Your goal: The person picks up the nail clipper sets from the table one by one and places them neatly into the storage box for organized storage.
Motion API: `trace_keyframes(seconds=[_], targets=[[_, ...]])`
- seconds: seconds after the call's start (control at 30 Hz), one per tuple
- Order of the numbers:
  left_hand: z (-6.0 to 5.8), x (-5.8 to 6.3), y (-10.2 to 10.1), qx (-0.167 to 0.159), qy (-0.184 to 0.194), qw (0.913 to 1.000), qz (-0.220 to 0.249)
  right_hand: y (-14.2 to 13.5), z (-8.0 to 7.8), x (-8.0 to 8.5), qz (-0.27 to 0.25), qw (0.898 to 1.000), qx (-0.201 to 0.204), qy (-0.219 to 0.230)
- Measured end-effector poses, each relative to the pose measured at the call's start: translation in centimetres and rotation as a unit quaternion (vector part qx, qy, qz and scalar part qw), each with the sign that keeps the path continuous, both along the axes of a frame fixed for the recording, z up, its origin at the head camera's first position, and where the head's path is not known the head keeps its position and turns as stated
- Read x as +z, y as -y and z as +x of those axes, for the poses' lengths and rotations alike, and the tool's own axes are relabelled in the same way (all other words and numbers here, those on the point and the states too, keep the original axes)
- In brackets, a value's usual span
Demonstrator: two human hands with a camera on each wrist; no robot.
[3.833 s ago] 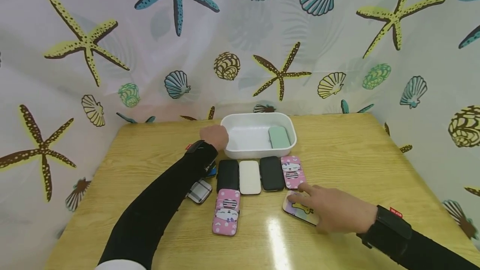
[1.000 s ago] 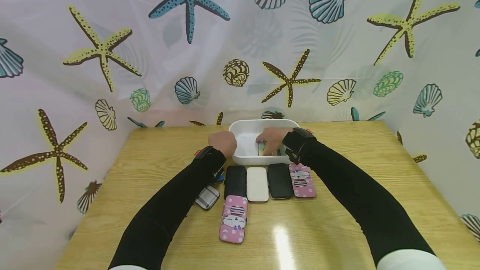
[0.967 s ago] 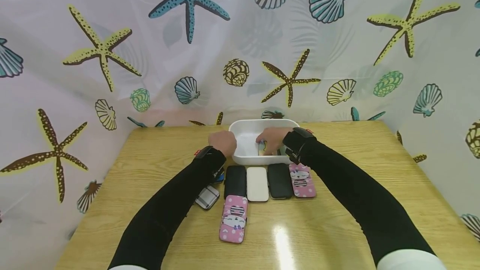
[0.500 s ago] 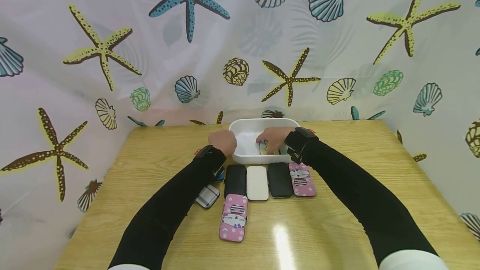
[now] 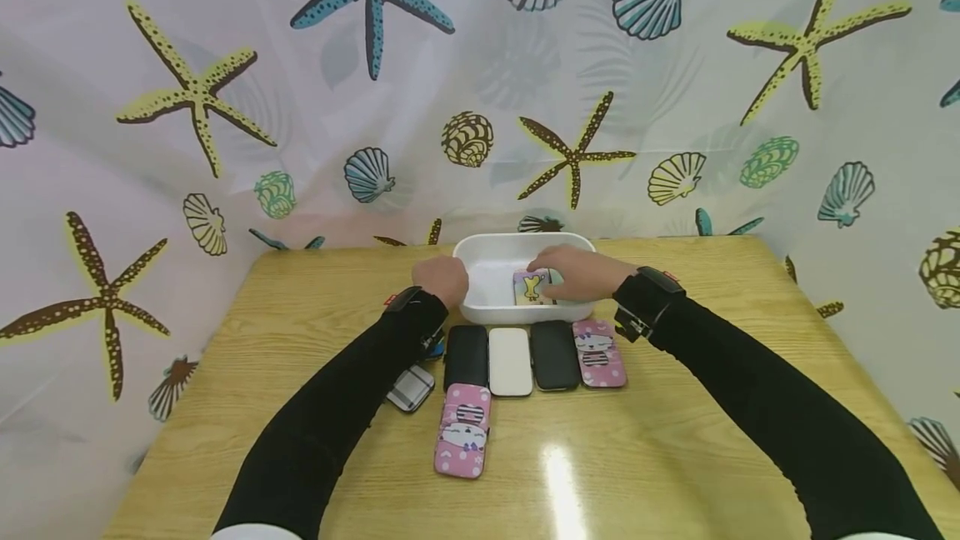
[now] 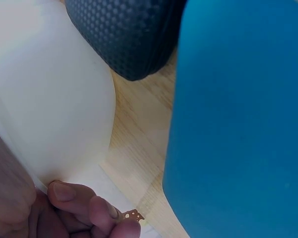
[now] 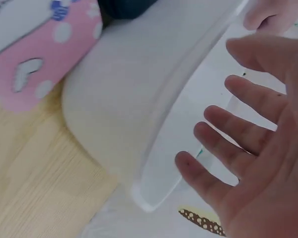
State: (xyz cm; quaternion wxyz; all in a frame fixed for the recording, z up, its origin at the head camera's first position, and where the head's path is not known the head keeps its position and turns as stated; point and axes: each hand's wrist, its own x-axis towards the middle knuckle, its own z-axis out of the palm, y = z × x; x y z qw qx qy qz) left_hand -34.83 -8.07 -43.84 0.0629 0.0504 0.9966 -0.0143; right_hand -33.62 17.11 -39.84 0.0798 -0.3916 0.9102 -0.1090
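Observation:
My left hand (image 5: pixel 441 280) grips the left rim of a white plastic bin (image 5: pixel 491 313); in the left wrist view its thumb and curled fingers (image 6: pixel 69 196) close at the bin's edge. Over the bin's right side hovers my right hand (image 5: pixel 581 271), fingers spread and holding nothing in the right wrist view. A small flat pastel case (image 5: pixel 528 287) with a yellow figure lies inside the bin, just left of the right hand's fingertips. The right hand hides most of the bin's right end.
Before the bin lie a black case (image 5: pixel 467 357), a white case (image 5: pixel 510 362), another black case (image 5: pixel 556 355) and a pink cat case (image 5: pixel 600 354) in a row. Nearer is a second pink case (image 5: pixel 462 430). A plaid case (image 5: pixel 412 388) and a blue case (image 6: pixel 238 119) lie by the left forearm.
The right hand carried the pastel case from the table into the bin, then let go and drew back to the right. The left hand stays on the bin's rim.

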Motion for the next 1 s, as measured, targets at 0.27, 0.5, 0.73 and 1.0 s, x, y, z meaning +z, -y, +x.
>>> trace_keyframes(seconds=[0.27,0.5,0.73,1.0], targets=[[0.0,0.1,-0.1,-0.002,0.005,1.0,-0.003,-3.7,4.3,0.8,-0.041,0.998,-0.029,-0.038],[-0.2,-0.1,0.0,-0.002,0.013,0.9999,0.006,-5.9,8.1,-0.2,-0.024,0.999,-0.023,-0.023],[-0.3,-0.2,0.2,-0.006,0.018,0.9998,0.0,-6.7,9.9,-2.8,0.038,0.999,-0.021,-0.029],[0.0,0.1,0.1,-0.009,0.016,0.9998,-0.001,-6.3,10.0,-4.7,0.038,0.999,-0.033,-0.013]])
